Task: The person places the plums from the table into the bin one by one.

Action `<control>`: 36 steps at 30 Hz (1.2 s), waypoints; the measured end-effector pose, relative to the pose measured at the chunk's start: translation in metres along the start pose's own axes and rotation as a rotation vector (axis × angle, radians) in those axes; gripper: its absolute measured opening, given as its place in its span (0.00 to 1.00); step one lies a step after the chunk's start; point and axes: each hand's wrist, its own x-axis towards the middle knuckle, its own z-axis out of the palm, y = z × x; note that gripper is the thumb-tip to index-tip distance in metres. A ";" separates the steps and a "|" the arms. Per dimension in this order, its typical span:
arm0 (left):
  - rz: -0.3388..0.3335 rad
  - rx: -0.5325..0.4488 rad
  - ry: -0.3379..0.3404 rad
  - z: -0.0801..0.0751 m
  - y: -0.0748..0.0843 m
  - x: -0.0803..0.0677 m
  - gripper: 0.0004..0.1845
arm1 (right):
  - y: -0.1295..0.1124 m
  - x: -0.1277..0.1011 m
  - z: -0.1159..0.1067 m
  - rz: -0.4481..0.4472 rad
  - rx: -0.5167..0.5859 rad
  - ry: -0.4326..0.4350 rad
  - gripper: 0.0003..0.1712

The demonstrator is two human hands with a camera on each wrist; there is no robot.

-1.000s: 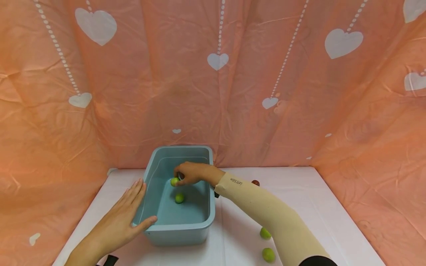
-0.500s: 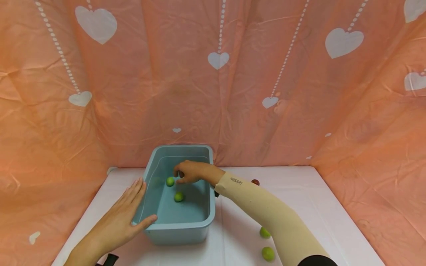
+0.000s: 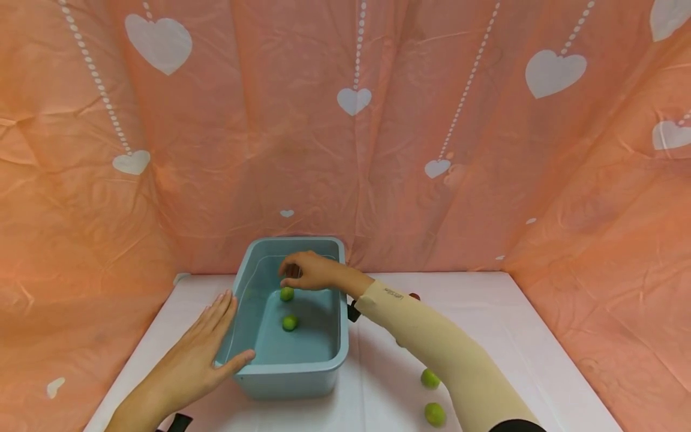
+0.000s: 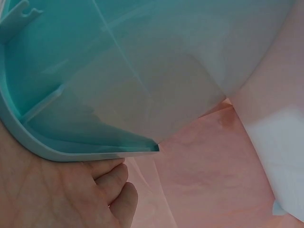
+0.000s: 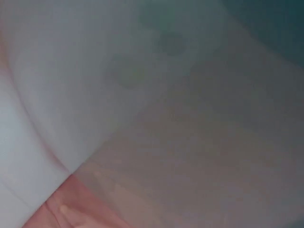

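Observation:
A blue-grey plastic tub (image 3: 288,367) stands on the table with two small green fruits, like limes, on its floor. My left hand (image 3: 202,354) lies along the tub's left side, fingers straight and thumb over the near corner. In the left wrist view, the palm is against the rim (image 4: 61,156). My right hand (image 3: 310,271) hovers inside the tub, fingers loosely bent with nothing between them. Just under its thumb sits the farther lime (image 3: 287,294); the nearer lime (image 3: 290,323) lies apart from it. The right wrist view is hazy and hides the hand.
Two more limes, a farther one (image 3: 430,378) and a nearer one (image 3: 435,414), lie on the white table (image 3: 518,348) right of the tub. A dark red round thing (image 3: 414,296) shows behind the right sleeve (image 3: 432,336). Orange cloth (image 3: 421,228) encloses the back and sides.
My right hand let go of the farther lime, then lifted a little away from it. That lime rolled left and back right. The left hand stays in place.

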 end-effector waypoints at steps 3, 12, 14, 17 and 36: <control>-0.003 -0.002 -0.002 0.000 0.001 0.000 0.55 | 0.000 -0.007 -0.006 -0.004 0.063 0.046 0.14; -0.002 0.009 0.006 0.000 0.000 0.000 0.56 | 0.007 -0.029 -0.021 -0.051 0.098 0.130 0.16; 0.012 0.015 0.016 0.001 0.000 0.000 0.55 | 0.008 -0.035 -0.023 -0.061 0.110 0.147 0.16; 0.016 0.018 0.015 0.001 0.001 0.000 0.55 | 0.009 -0.045 -0.028 -0.076 0.133 0.179 0.16; -0.017 -0.006 -0.020 0.000 0.001 0.000 0.56 | 0.033 -0.104 -0.034 -0.084 0.223 0.394 0.13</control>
